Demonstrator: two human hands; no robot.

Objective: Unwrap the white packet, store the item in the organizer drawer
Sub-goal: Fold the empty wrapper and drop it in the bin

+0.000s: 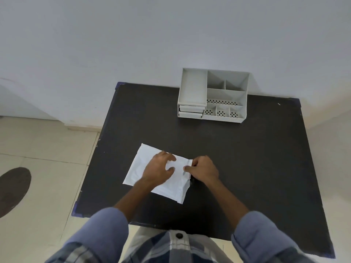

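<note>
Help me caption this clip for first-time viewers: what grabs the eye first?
The white packet lies mid-table on the black table, the left hand pressing it flat while the right hand pinches its right edge. A grey desk organizer with drawers stands at the far edge, against the wall.

No legible text anywhere.
Plain white packet (152, 168), plain grey organizer (212, 95), bare black table (247, 158): no labels, brands, numbers.

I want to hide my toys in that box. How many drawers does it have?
2 drawers show, stacked on the left front of the organizer, under its open tray: the upper drawer and the lower drawer. Both look shut. I see no others, though its back is hidden.
</note>
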